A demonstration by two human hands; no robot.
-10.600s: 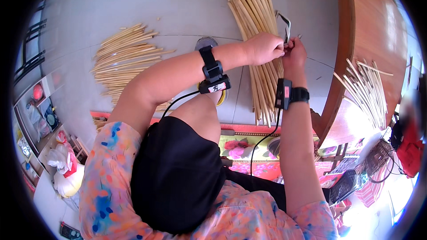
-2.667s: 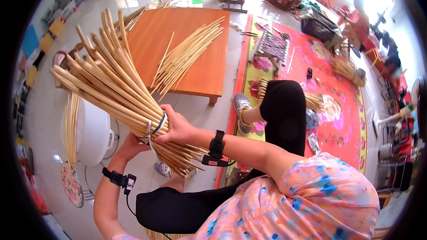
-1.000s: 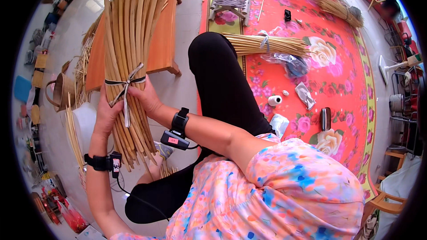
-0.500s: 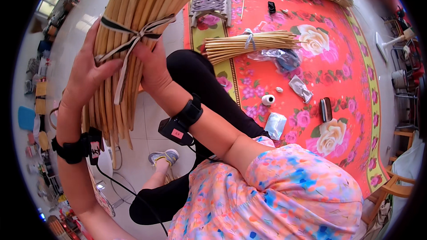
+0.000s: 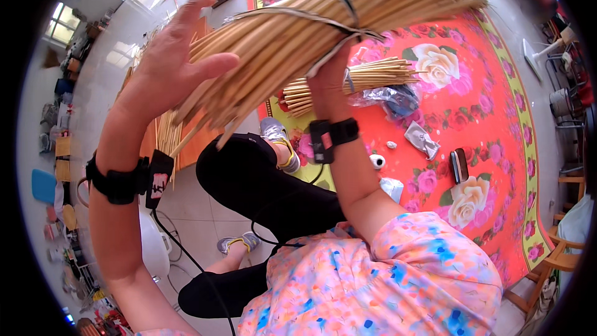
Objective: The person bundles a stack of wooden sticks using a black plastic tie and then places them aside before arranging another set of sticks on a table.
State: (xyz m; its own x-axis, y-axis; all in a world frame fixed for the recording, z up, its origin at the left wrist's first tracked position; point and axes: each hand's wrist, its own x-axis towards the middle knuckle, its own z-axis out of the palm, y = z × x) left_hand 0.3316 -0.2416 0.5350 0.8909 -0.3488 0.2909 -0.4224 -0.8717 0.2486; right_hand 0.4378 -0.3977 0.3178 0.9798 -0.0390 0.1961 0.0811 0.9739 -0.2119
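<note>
Grip: your left hand [image 5: 166, 56] spread, right hand [image 5: 329, 78] clasping stick bundle [image 5: 273, 53].
Cord [image 5: 342, 4]: already tied.
Beneath right hand: second bundle [image 5: 380, 73], also tied.
Beneath left hand: seemingly loose sticks [image 5: 166, 132].

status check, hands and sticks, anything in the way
Left hand open, by lower end of big stick bundle, contact unclear. Right hand at its ties, grip hidden. Bundle slanted, aloft. Nothing seen blocking; smaller bundle on floral mat.
</note>
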